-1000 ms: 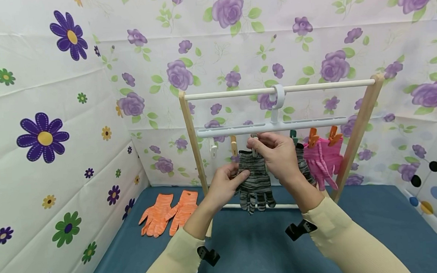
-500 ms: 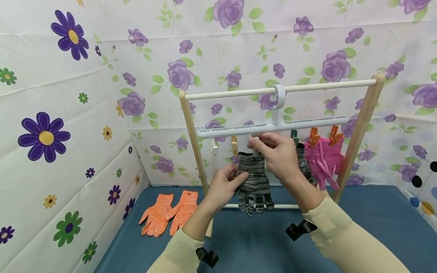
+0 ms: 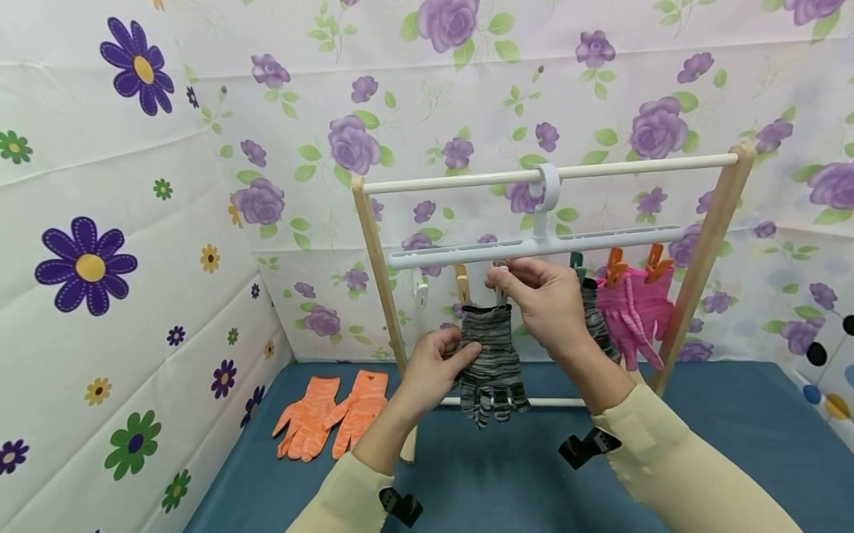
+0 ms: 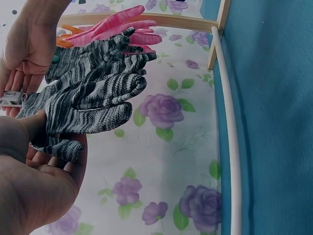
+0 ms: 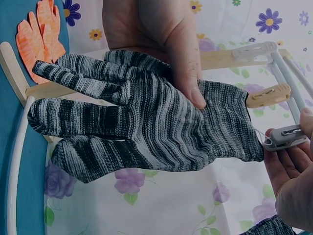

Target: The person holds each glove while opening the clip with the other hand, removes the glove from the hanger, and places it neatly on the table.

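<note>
A grey-and-black striped knit glove [image 3: 494, 351] hangs fingers-down below the white hanger bar [image 3: 463, 254]. My left hand [image 3: 427, 371] pinches it at the side, thumb on the front and fingers behind. My right hand [image 3: 550, 302] pinches a light grey clothespin [image 5: 286, 137] under the bar. In the right wrist view, the clothespin's tip lies at a corner of the glove's cuff, with a thin thread between them; whether it bites the knit I cannot tell. Close to the cuff's other corner hangs a wooden-coloured clothespin [image 5: 269, 95]. A second striped glove [image 3: 595, 318] hangs behind my right hand.
Pink gloves [image 3: 639, 312] hang from orange clothespins [image 3: 657, 262] at the right. A white clothespin [image 3: 420, 289] dangles at the bar's left end. The hanger hooks over a wooden rack [image 3: 729, 194]. Two orange gloves [image 3: 306, 422] lie on the blue tabletop [image 3: 482, 489].
The striped glove has moved down and slightly left with my left hand, so its cuff sits lower against the clothespin. My right hand stays nearly in place.
</note>
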A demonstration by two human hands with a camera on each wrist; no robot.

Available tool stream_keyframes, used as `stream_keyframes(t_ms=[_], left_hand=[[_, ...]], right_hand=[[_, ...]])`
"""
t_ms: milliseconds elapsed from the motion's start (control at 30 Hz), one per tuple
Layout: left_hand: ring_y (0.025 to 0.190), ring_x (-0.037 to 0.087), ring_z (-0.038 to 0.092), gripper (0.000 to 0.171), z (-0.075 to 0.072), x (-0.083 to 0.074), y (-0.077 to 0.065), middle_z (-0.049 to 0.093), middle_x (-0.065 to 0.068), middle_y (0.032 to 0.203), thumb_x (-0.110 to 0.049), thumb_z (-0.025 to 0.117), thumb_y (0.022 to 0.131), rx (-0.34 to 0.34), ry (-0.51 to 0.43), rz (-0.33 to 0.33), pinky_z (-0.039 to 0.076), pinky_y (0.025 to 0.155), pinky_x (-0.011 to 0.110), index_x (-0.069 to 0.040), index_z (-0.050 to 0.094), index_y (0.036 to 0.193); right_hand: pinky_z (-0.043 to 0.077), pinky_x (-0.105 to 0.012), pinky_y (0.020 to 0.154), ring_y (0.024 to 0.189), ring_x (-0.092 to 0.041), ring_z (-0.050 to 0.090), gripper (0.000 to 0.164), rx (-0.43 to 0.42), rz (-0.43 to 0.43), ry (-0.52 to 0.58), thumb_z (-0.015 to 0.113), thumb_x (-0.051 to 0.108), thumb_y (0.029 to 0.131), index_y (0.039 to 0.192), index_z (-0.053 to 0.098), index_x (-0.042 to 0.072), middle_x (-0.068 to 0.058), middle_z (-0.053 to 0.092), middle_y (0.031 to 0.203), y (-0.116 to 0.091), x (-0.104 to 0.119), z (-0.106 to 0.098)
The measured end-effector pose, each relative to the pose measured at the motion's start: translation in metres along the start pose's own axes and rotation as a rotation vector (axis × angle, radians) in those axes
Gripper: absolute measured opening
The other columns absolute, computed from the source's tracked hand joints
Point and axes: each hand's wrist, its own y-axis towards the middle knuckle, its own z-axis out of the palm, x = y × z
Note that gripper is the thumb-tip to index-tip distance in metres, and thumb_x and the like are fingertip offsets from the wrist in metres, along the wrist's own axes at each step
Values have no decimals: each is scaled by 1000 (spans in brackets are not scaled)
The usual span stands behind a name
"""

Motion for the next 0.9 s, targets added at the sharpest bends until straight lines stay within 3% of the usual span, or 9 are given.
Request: stream_keyframes(t_ms=[233, 333, 467, 567, 700, 900], left_hand=[[59, 16, 31, 40, -2, 4, -4, 30, -2, 66, -27, 68, 107, -2, -10, -19, 30, 63, 30, -9, 46, 79], [61, 15, 34, 36, -3, 5, -5, 33, -3, 66, -25, 69, 106, -15, -3, -30, 31, 63, 30, -7, 51, 81], [68, 15, 47, 20, -4, 7, -7, 59, 0, 74, -23, 70, 106, -18, -23, -52, 38, 65, 29, -4, 70, 100], [72, 16, 52, 20, -6, 9, -9, 71, 4, 85, -22, 70, 106, -14, -47, -54, 42, 67, 29, -4, 75, 115], [68, 15, 47, 18, -7, 14, -11, 63, 3, 77, -20, 69, 106, -11, -55, -48, 39, 64, 28, -4, 74, 113], [61, 15, 39, 19, -8, 20, -15, 42, -3, 67, -22, 69, 107, -9, -59, -55, 34, 61, 28, -7, 65, 95]], right_hand=[[57, -29, 95, 99, -18, 77, 30, 5, -6, 18, 78, 23, 100, 120, 78, 1, -9, 81, 104, 0, 1, 0], [57, -28, 94, 100, -18, 77, 29, 6, -3, 16, 78, 24, 100, 120, 79, 2, -8, 81, 104, 0, 0, 0], [57, -28, 92, 101, -18, 77, 29, 6, -5, 7, 78, 25, 100, 121, 79, 3, -7, 81, 104, -1, 1, 0], [57, -28, 92, 100, -19, 77, 30, 6, -6, 6, 78, 25, 100, 121, 79, 3, -8, 81, 104, -1, 1, 0], [57, -28, 89, 99, -19, 77, 31, 4, -1, 1, 79, 27, 100, 121, 79, 4, -7, 81, 103, -1, 2, 0], [55, -29, 77, 97, -17, 77, 30, 0, 0, -18, 78, 27, 100, 119, 80, 5, -7, 81, 101, -1, 1, 0]])
